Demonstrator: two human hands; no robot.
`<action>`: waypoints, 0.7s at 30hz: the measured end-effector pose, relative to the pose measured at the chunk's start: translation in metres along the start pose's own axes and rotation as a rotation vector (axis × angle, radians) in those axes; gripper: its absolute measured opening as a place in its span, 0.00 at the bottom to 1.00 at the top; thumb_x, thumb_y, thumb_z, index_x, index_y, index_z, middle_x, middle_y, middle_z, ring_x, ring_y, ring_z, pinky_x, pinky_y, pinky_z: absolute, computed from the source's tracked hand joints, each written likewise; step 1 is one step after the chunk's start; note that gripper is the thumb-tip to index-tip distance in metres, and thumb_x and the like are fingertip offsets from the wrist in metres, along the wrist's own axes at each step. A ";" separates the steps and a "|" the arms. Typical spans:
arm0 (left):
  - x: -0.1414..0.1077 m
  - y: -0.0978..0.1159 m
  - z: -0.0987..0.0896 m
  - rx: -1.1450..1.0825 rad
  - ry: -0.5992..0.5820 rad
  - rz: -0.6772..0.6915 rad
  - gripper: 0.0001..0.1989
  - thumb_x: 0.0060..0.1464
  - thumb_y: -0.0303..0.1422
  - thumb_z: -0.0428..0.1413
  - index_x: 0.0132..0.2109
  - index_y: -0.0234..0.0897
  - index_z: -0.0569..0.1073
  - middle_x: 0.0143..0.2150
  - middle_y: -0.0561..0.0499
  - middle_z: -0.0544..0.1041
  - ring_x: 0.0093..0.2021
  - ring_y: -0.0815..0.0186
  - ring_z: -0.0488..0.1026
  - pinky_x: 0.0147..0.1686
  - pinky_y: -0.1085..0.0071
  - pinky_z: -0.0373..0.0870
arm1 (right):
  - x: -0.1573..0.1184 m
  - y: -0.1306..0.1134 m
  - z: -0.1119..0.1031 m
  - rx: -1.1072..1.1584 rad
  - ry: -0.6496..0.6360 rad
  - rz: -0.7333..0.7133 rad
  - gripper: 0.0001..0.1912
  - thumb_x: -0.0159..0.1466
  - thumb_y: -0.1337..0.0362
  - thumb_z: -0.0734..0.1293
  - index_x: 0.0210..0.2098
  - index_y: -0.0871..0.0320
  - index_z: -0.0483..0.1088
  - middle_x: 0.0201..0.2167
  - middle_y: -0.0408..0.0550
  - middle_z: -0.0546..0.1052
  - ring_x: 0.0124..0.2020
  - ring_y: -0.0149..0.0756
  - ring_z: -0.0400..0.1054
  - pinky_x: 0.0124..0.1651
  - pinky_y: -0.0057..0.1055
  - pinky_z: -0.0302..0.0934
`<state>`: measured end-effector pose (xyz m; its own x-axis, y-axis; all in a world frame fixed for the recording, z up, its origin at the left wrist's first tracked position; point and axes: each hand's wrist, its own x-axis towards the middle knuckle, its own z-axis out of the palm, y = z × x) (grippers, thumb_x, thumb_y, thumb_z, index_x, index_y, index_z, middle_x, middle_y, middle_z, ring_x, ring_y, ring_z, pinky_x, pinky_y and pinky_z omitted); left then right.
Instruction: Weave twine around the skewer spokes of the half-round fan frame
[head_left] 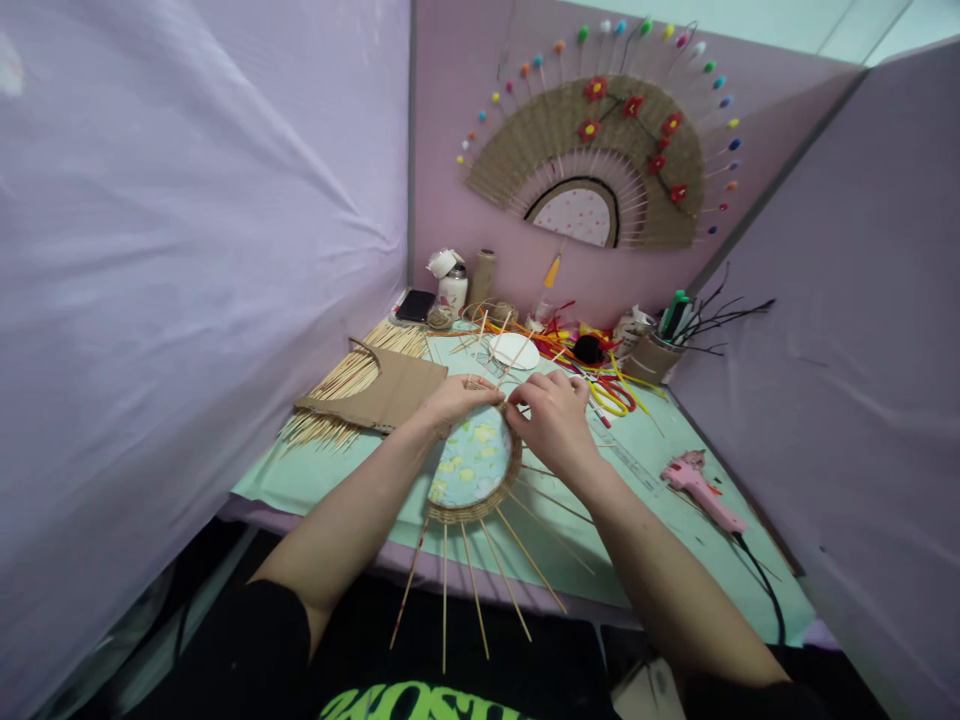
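Between my hands is a half-round fan piece [474, 462], faced with light blue cloth patterned in yellow and white. Woven twine [459, 514] edges its curve, and several thin bamboo sticks [480, 590] stick out from that rim. My left hand [466, 398] grips the fan piece at its upper end, thumb and fingers closed on it. Beside it, my right hand [553, 408] pinches at the twine edge near the top; whatever sits between those fingertips is too small to make out. The fan is tilted, its sticks pointing toward me and to the right.
Cut cardboard [397, 388] lies over a pile of bamboo sticks [330, 425] at left. A pink glue gun [705, 490] with a cord rests at right. Yellow-handled scissors [611, 396], a white disc [514, 351] and twine balls lie behind. A finished fan [645, 110] hangs on the back wall.
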<state>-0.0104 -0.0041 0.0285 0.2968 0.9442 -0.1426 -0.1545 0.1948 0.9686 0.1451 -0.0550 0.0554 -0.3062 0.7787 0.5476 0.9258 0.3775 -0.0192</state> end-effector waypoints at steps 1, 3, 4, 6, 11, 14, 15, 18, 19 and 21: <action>-0.001 0.001 0.000 -0.005 -0.006 -0.001 0.12 0.33 0.33 0.67 0.26 0.33 0.74 0.20 0.54 0.74 0.21 0.71 0.69 0.25 0.73 0.65 | -0.001 0.000 0.000 0.001 0.005 0.004 0.08 0.62 0.65 0.65 0.27 0.57 0.73 0.32 0.49 0.77 0.40 0.41 0.61 0.47 0.41 0.42; -0.002 0.002 0.001 -0.016 -0.017 -0.006 0.13 0.33 0.33 0.68 0.26 0.33 0.74 0.20 0.54 0.74 0.21 0.71 0.69 0.25 0.73 0.65 | -0.002 0.001 -0.001 0.000 0.010 0.016 0.08 0.62 0.65 0.65 0.27 0.57 0.73 0.32 0.49 0.77 0.40 0.41 0.61 0.47 0.41 0.42; -0.002 0.002 0.001 -0.020 -0.020 -0.012 0.13 0.32 0.34 0.68 0.26 0.33 0.74 0.19 0.54 0.74 0.20 0.71 0.68 0.24 0.73 0.65 | -0.002 0.002 -0.001 -0.001 0.011 0.024 0.08 0.62 0.65 0.66 0.27 0.57 0.73 0.32 0.49 0.77 0.40 0.41 0.61 0.47 0.41 0.42; -0.003 0.003 0.001 -0.024 -0.022 -0.021 0.14 0.32 0.34 0.68 0.26 0.33 0.74 0.19 0.54 0.74 0.20 0.71 0.68 0.24 0.73 0.65 | -0.002 0.003 -0.003 -0.002 0.008 0.040 0.07 0.62 0.65 0.66 0.27 0.57 0.73 0.33 0.48 0.77 0.41 0.41 0.61 0.47 0.41 0.42; -0.001 0.001 0.000 -0.029 -0.026 -0.022 0.16 0.30 0.36 0.69 0.27 0.33 0.75 0.21 0.53 0.75 0.22 0.70 0.70 0.26 0.73 0.66 | -0.003 0.006 -0.005 -0.005 0.002 0.037 0.06 0.62 0.66 0.66 0.28 0.57 0.73 0.33 0.47 0.77 0.41 0.41 0.61 0.47 0.40 0.41; 0.000 -0.001 -0.001 -0.027 -0.032 -0.017 0.16 0.31 0.37 0.69 0.28 0.33 0.76 0.22 0.53 0.76 0.22 0.70 0.70 0.26 0.73 0.66 | -0.003 0.008 -0.006 -0.028 0.007 0.015 0.07 0.63 0.65 0.65 0.28 0.57 0.73 0.33 0.47 0.76 0.40 0.41 0.61 0.46 0.41 0.41; 0.000 -0.002 -0.001 -0.023 -0.030 -0.012 0.16 0.31 0.37 0.69 0.28 0.33 0.76 0.22 0.52 0.76 0.22 0.70 0.70 0.26 0.73 0.66 | -0.002 0.008 -0.006 -0.035 0.006 0.004 0.07 0.63 0.65 0.65 0.29 0.57 0.73 0.33 0.48 0.76 0.40 0.41 0.61 0.46 0.41 0.41; 0.000 -0.002 -0.001 -0.005 -0.024 0.008 0.17 0.31 0.38 0.70 0.28 0.33 0.76 0.23 0.51 0.77 0.23 0.69 0.71 0.28 0.72 0.66 | -0.002 0.010 -0.007 -0.045 -0.012 -0.039 0.08 0.64 0.65 0.64 0.29 0.57 0.73 0.34 0.49 0.76 0.41 0.41 0.60 0.46 0.41 0.41; 0.000 -0.002 -0.001 -0.002 -0.023 0.012 0.17 0.31 0.39 0.70 0.28 0.32 0.77 0.23 0.51 0.77 0.23 0.69 0.71 0.28 0.72 0.66 | -0.001 0.010 -0.008 -0.046 -0.023 -0.055 0.08 0.64 0.65 0.64 0.30 0.57 0.73 0.34 0.49 0.76 0.41 0.42 0.60 0.46 0.41 0.42; 0.000 -0.001 -0.001 -0.004 -0.025 0.009 0.18 0.30 0.40 0.70 0.28 0.32 0.77 0.23 0.51 0.77 0.23 0.69 0.71 0.29 0.72 0.66 | -0.001 0.011 -0.008 -0.045 -0.046 -0.087 0.08 0.64 0.65 0.64 0.30 0.57 0.73 0.34 0.50 0.76 0.41 0.42 0.60 0.46 0.41 0.42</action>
<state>-0.0113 -0.0045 0.0271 0.3191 0.9390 -0.1283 -0.1612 0.1872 0.9690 0.1570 -0.0558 0.0619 -0.3947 0.7666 0.5066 0.9040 0.4225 0.0649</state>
